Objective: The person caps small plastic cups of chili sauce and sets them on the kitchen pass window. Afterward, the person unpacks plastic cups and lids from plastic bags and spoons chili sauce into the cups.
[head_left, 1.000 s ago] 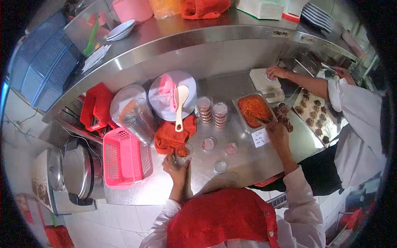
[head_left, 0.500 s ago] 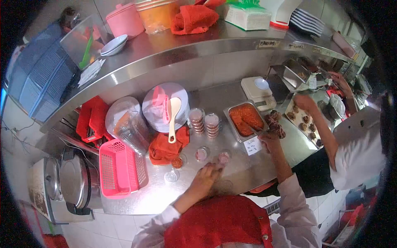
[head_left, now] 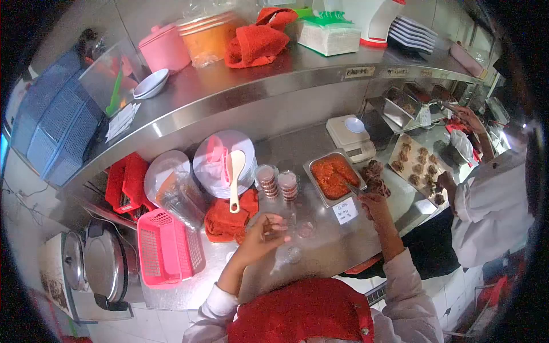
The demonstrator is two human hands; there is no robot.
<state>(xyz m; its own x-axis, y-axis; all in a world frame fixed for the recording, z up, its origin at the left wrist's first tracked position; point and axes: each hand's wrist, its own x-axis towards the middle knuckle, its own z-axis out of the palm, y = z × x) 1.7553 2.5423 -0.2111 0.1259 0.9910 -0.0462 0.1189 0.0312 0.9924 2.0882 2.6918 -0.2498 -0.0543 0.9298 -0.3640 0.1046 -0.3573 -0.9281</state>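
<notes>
My right hand (head_left: pixel 374 208) is closed around a metal utensil (head_left: pixel 353 188); its head is sunk in the red sauce (head_left: pixel 329 171), so its kind is hidden. The sauce fills a steel pan (head_left: pixel 311 182). Raised over the counter, my left hand (head_left: pixel 262 237) has its fingers apart and curved, holding nothing visible. Just right of it stands a small clear cup (head_left: pixel 306 230) with pinkish contents. A clear round piece (head_left: pixel 293 254), cup or lid, lies nearer me. Two stacks of small filled cups (head_left: pixel 266 179) stand behind.
A labelled paper (head_left: pixel 344 210) lies before the pan, a white scale (head_left: pixel 351 137) behind it. Left are stacked plates (head_left: pixel 249 171), a white paddle (head_left: pixel 235 177), a red cloth (head_left: pixel 223 220) and a pink basket (head_left: pixel 163 246). A co-worker's hand (head_left: pixel 447 184) is at a tray of dark clumps (head_left: pixel 397 163).
My left hand has lifted off the counter by the small cups and moved left, its fingers spreading. My right hand stays at the pan. The co-worker's nearer hand has dropped toward the tray's near edge.
</notes>
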